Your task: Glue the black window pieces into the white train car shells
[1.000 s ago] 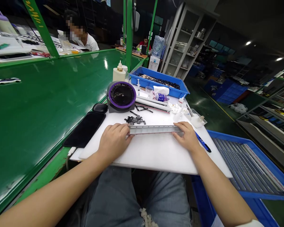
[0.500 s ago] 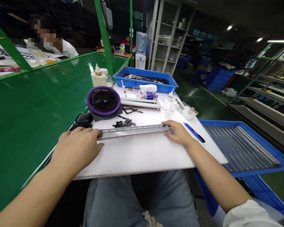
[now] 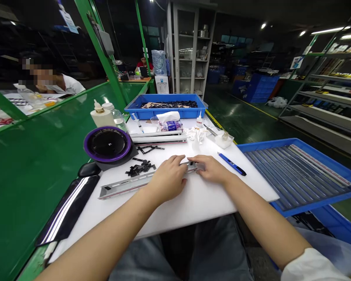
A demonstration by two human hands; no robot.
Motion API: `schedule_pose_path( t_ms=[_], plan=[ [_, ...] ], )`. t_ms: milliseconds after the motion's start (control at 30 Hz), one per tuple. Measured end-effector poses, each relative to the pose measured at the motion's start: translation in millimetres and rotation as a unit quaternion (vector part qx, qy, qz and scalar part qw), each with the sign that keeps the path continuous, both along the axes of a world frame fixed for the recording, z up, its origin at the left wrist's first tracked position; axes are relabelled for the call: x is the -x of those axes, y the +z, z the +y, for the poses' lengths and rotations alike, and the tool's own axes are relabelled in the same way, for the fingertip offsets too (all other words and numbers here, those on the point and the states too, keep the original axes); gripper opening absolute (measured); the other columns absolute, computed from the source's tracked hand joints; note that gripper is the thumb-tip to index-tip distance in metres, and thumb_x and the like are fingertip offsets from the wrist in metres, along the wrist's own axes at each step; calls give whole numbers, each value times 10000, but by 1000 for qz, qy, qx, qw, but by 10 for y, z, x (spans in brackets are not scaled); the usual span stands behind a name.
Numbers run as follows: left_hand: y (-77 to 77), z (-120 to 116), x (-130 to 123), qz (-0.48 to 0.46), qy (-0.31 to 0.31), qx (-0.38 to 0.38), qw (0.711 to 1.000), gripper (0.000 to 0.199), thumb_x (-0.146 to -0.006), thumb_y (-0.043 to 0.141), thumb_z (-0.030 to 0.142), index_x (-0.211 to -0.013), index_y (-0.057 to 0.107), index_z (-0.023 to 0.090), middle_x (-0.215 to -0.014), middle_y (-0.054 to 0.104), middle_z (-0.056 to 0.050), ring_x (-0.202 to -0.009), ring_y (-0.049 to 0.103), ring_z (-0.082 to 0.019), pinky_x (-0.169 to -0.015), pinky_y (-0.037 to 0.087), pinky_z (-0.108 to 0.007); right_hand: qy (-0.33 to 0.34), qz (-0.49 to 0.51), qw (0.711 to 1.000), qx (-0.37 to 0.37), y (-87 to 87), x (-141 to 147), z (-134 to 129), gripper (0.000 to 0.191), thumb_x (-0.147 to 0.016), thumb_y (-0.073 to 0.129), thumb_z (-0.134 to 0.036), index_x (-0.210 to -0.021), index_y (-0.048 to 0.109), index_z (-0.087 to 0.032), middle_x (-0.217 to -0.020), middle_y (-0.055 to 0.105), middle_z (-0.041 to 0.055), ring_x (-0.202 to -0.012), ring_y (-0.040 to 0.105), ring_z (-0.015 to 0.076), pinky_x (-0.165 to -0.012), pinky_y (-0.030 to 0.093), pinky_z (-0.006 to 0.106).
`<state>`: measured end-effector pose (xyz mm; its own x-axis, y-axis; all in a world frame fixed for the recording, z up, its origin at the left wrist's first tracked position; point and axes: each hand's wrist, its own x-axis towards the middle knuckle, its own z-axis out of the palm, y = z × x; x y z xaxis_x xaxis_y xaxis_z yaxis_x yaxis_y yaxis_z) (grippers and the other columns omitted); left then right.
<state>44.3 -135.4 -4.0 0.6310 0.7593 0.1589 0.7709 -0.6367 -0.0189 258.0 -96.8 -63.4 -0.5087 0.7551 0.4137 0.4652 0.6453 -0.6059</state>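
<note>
A long grey metal channel with slots along its edge lies slantwise on the white table. My left hand is closed over the channel, right of its middle, with the fingers near its right end. At that right end, my right hand pinches the channel between thumb and fingers. A small black piece shows inside the channel's left end, and another dark piece shows between my hands. Behind the channel lies a pile of small black strips.
A purple-rimmed round device stands at the left, by bottles. More channels lie behind the strips. A blue knife is at the right. Blue trays stand behind and right. A person sits at far left.
My left hand has moved right along the channel, from its left end to near my right hand, uncovering the left end. The view has shifted, and the channel now slants more.
</note>
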Motion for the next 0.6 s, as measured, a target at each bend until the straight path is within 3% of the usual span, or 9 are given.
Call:
schedule_pose_path(
  t_ms=[200,300,600],
  plan=[
    [-128,248,-266,-17,21,86,996,357,-822,467,123,-1072,699,227,-1487,478,-77,-1227,571,-282,-951,530,-427,0,16,1000,25,10,-45,38,544,-739,620,-47,-1255,662,-215,-1270,683,71,-1188,633,229,-1068,473,404],
    [-185,264,-270,-25,37,85,995,355,-848,439,150,-1064,697,264,-1493,478,-23,-1155,619,-277,-875,557,-431,6,11,999,30,56,-44,39,529,-746,625,-41,-1242,668,-221,-1270,684,54,-1188,632,221,-1061,475,381],
    [-217,221,-326,-24,59,63,996,376,-844,439,143,-1054,718,283,-1507,466,16,-1201,596,-260,-919,547,-424,11,7,999,39,101,-19,61,500,-729,643,-22,-1201,668,-184,-1215,697,67,-1135,639,209,-1029,479,352]
  ],
)
